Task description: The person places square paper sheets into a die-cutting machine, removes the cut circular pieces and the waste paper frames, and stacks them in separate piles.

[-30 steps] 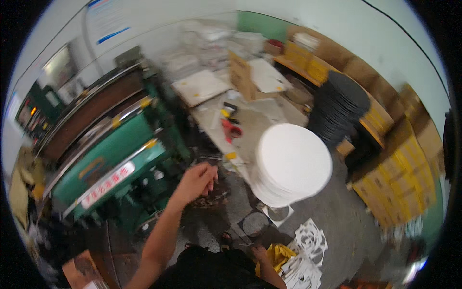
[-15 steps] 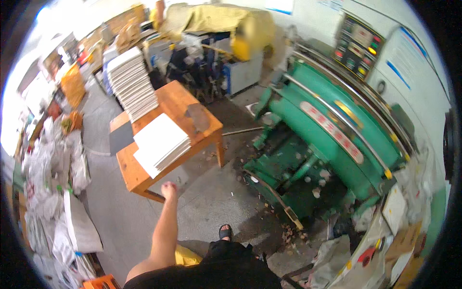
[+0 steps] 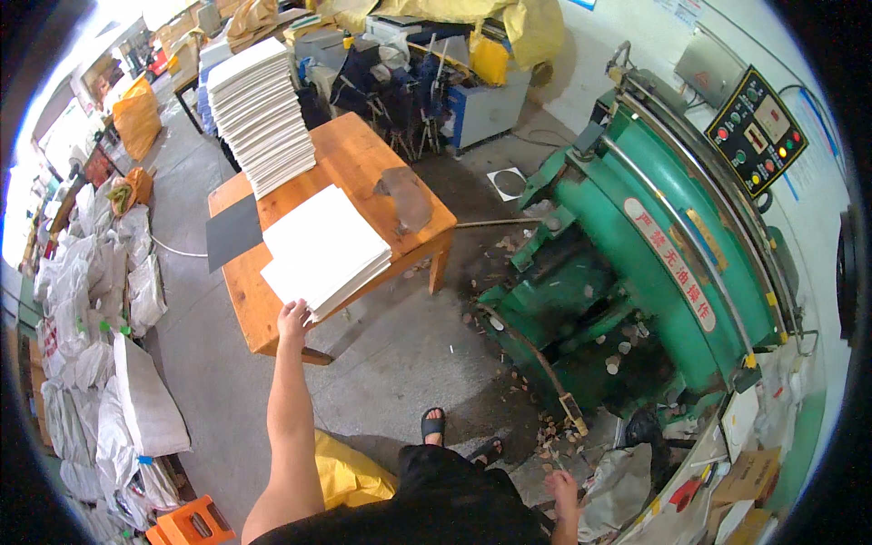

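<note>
At the near edge of the wooden surface point(image 3: 245, 300), the left hand point(image 3: 292, 318) reaches up on a straight arm and touches the near corner of a low stack of white sheets point(image 3: 322, 247). Its fingers lie against the stack's edge; whether they pinch the sheets or only rest there cannot be told. This stack lies flat on the surface, its near corner reaching the surface's front edge. Beside the stack, toward the surface's left side, lies a dark grey sheet point(image 3: 233, 232) that overhangs the edge. Beyond the low stack, on the far part of the surface, stands a much taller pile of white sheets point(image 3: 262, 113), leaning slightly. To the right of the low stack, a dull metal weight point(image 3: 404, 195) sits near the surface's right corner. The right hand point(image 3: 563, 490) hangs low by the person's side, well apart from the surface, fingers loosely curled and holding nothing. Right of the surface stands a large green machine point(image 3: 654, 263), with scraps scattered on the floor beneath it. Left of the surface, white sacks point(image 3: 100, 300) are heaped along the floor.
</note>
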